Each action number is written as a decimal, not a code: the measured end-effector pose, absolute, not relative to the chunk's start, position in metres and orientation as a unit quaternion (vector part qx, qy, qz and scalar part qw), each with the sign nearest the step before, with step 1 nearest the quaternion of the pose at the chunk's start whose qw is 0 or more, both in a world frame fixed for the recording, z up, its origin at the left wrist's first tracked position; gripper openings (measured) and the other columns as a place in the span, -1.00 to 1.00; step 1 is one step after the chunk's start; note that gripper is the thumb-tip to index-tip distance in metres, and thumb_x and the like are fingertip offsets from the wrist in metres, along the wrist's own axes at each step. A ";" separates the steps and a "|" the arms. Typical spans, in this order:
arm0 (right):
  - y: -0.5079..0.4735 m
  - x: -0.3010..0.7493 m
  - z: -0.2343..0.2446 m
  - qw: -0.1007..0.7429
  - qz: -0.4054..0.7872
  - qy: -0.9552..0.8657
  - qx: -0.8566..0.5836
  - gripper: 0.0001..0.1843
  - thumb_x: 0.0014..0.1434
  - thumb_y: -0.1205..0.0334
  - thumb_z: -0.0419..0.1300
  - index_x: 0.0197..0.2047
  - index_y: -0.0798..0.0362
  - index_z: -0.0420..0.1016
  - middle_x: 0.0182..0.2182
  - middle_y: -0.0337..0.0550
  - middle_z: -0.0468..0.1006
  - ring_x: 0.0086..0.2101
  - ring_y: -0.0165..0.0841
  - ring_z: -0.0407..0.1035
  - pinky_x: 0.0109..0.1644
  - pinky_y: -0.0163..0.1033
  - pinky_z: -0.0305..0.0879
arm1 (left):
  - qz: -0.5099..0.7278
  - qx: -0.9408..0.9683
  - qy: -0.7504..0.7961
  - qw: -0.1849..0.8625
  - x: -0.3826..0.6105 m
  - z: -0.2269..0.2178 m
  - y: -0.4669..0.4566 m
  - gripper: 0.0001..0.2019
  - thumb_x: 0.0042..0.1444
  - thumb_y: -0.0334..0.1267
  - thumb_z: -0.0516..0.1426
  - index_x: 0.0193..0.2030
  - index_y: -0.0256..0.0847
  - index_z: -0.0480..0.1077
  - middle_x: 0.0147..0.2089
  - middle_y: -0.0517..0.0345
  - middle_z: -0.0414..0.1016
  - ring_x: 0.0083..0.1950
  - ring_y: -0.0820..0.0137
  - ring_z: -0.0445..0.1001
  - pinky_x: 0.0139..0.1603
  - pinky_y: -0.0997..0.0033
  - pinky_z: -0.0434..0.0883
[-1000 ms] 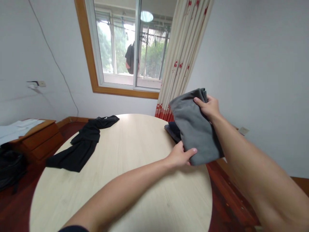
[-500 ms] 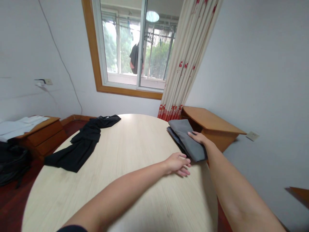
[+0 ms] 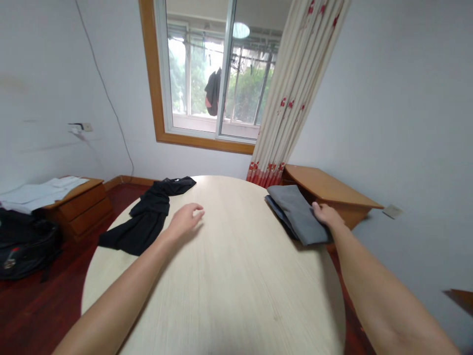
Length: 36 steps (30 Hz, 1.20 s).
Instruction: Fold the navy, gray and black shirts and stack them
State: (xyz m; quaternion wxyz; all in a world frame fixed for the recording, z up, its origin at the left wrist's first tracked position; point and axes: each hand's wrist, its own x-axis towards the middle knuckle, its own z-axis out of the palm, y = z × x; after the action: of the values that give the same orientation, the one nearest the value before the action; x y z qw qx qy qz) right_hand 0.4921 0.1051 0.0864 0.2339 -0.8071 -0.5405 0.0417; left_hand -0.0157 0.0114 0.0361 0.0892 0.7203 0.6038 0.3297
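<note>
My left hand (image 3: 187, 217) hovers over the table just right of a black garment (image 3: 148, 217), fingers loosely bent and apart, with nothing in them. The garment lies crumpled in a long strip along the table's left side. On the right, a folded stack of grey cloth (image 3: 295, 212) with darker layers beneath rests near the table's edge. At the stack's right edge is my right hand (image 3: 328, 216), a fingertip stretched out by the cloth; its other fingers are mostly hidden behind the hand.
Both hands are over a round pale wood table (image 3: 229, 276). Behind the stack stands a brown wooden desk (image 3: 328, 185) by the curtain (image 3: 281, 108). To the left are a low drawer cabinet (image 3: 88, 207) with papers (image 3: 48, 190) and a black backpack (image 3: 25, 246) on the floor.
My left hand has swung left, from beside the grey stack to near the black garment. My right hand has slid from the stack's top towards its right edge. The view has shifted slightly.
</note>
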 end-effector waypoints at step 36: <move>0.018 0.273 -0.023 0.375 0.243 -0.768 -0.459 -0.63 0.25 0.03 0.15 -0.01 0.09 0.50 -0.10 0.02 0.62 -0.09 -0.20 0.50 0.09 -0.05 0.36 | 0.266 0.728 0.404 0.485 -0.017 0.031 -0.029 -0.55 0.05 0.18 0.22 -0.25 -0.23 0.43 -0.17 -0.03 0.59 -0.16 0.21 0.56 -0.33 0.39 0.43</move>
State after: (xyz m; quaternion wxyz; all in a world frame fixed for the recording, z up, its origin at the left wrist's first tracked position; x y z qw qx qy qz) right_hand 0.2734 0.0184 -0.0226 0.3748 -0.4592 -0.7677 0.2434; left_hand -0.0168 -0.0289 0.0312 0.4852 0.7283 0.4042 0.2660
